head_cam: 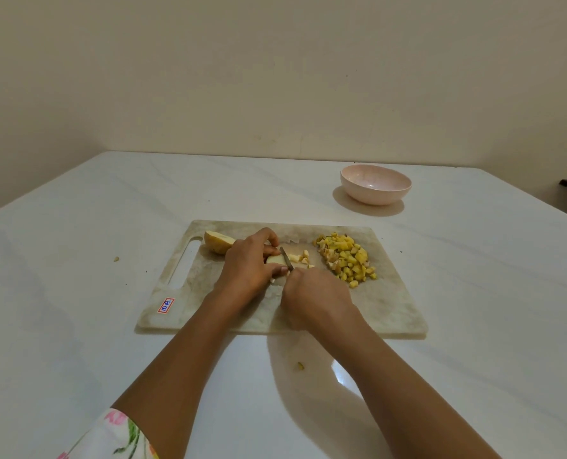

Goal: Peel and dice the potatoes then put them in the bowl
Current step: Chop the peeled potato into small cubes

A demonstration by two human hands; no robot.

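Potato piece [276, 260] lies gripped under the curled left hand [247, 265], cut by the knife [286, 258] that the right hand [315, 294] clasps in a closed fist just beside it, a half [217, 241] left of the hands, dice [346, 260] heaped to their right on the board [391, 309], the bowl [375, 183] well beyond.

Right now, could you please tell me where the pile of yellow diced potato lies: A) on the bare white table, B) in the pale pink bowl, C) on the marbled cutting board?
C: the pile of yellow diced potato sits on the marbled cutting board, and the pale pink bowl holds nothing.
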